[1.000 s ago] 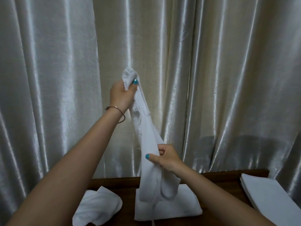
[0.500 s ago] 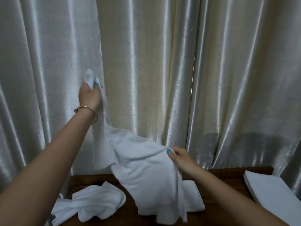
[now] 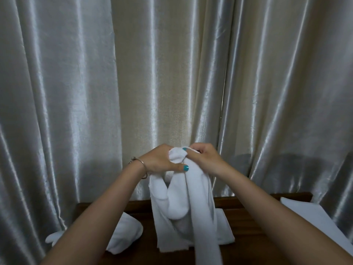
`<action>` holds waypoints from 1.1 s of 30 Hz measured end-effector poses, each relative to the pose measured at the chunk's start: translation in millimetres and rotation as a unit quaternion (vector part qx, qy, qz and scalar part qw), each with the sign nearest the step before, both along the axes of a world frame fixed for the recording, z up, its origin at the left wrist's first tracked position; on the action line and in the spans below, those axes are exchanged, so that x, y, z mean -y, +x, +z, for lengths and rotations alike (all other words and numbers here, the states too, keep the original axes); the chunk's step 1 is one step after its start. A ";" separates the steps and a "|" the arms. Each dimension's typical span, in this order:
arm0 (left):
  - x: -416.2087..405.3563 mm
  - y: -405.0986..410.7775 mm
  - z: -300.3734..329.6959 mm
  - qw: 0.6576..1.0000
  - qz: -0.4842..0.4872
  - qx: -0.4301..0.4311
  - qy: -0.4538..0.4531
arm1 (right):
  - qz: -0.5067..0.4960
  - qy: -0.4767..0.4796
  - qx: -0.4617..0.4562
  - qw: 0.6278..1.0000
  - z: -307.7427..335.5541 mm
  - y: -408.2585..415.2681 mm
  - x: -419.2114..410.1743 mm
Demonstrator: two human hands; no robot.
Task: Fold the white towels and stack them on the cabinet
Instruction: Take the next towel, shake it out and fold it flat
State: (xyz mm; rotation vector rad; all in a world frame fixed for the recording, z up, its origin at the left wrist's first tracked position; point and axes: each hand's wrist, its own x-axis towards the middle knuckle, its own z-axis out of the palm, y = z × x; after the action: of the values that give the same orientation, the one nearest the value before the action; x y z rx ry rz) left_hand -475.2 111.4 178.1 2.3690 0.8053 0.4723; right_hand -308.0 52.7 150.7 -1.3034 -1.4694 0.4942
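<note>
A white towel hangs in front of me, bunched at its top. My left hand and my right hand meet there, both gripping the towel's upper end close together. The towel droops in loose folds down over the dark wooden cabinet. Behind its lower part lies a folded white towel flat on the cabinet top, mostly hidden. A crumpled white towel lies at the left of the cabinet, partly behind my left forearm.
Shiny pale curtains hang close behind the cabinet across the whole view. A flat white folded item rests at the cabinet's right end. A thin bracelet circles my left wrist.
My left hand came down and right from high at the left. My right hand rose to meet it. The towel went from spread between the hands to bunched and hanging from both.
</note>
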 end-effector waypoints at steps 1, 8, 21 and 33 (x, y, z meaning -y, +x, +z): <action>-2.5 0.3 -1.2 1.000 0.009 0.002 0.004 | -0.001 0.001 0.008 1.000 -1.1 4.2 2.3; -15.5 -3.9 -6.4 0.993 0.084 0.084 0.016 | -0.049 -0.051 0.137 0.988 -28.5 41.1 8.7; -37.8 -49.2 -20.8 0.945 0.236 0.222 -0.031 | -0.116 -0.109 0.126 0.979 -21.5 73.1 12.6; -49.2 -77.0 -49.7 0.967 0.157 0.079 -0.186 | -0.244 -0.035 -0.196 0.949 -0.6 93.2 7.7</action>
State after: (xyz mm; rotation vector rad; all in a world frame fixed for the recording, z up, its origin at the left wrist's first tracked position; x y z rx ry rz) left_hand -552.1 160.7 128.5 1.8434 1.0943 0.5720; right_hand -214.9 45.1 150.1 -1.4658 -0.7705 0.4443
